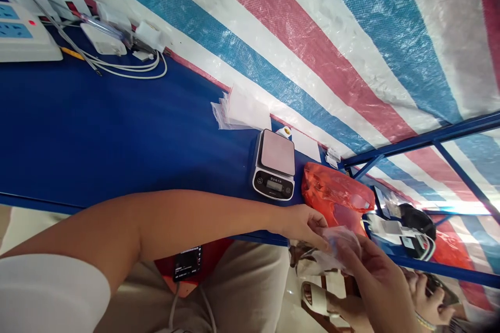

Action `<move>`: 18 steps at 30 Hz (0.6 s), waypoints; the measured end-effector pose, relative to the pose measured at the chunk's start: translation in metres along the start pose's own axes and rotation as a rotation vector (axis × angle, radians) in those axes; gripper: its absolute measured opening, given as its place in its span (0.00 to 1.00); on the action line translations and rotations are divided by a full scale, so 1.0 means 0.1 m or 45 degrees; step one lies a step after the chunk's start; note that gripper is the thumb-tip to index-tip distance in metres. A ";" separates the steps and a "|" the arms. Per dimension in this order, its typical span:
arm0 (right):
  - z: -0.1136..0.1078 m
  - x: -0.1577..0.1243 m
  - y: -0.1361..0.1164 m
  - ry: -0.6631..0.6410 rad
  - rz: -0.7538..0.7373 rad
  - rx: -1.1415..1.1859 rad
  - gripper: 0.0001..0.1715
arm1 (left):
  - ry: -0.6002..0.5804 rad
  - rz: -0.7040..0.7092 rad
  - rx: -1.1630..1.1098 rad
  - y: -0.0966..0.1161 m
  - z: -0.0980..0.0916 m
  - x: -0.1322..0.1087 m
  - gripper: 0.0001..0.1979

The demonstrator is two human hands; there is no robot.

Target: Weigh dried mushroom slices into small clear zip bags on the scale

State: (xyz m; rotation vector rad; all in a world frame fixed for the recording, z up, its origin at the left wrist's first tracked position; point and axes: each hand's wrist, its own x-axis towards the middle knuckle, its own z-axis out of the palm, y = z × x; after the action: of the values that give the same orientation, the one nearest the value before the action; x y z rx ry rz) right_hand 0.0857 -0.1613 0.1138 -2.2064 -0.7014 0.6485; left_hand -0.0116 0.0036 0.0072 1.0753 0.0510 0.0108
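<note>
Together, the left hand [300,226] and right hand [377,283] pinch a small clear plastic bag [341,247], its crumpled folds hiding whatever is inside. Just beyond lie an orange bag [336,192] and a digital scale [273,165] on the blue table [117,130]. At the lower right edge, another person's hand [427,296] grips a dark object [441,289], too cut off to make out.
</note>
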 end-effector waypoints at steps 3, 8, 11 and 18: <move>-0.01 -0.04 -0.01 0.116 -0.065 0.020 0.31 | 0.064 -0.085 0.055 0.11 -0.01 -0.04 0.40; -0.03 -0.14 -0.15 0.213 -0.117 0.005 0.30 | 0.123 -0.044 0.170 0.39 -0.08 -0.15 0.42; 0.07 -0.08 -0.20 0.272 -0.162 0.199 0.34 | 0.327 0.104 0.131 0.55 -0.17 -0.25 0.35; 0.34 0.22 -0.16 0.237 -0.209 0.708 0.23 | 0.620 0.295 0.232 0.70 -0.33 -0.46 0.24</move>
State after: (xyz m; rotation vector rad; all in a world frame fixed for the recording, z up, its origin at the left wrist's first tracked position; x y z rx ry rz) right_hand 0.0760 -0.1208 0.0996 -1.6516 -0.5209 0.4756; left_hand -0.0577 0.0646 0.0546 1.2356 0.3722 0.4852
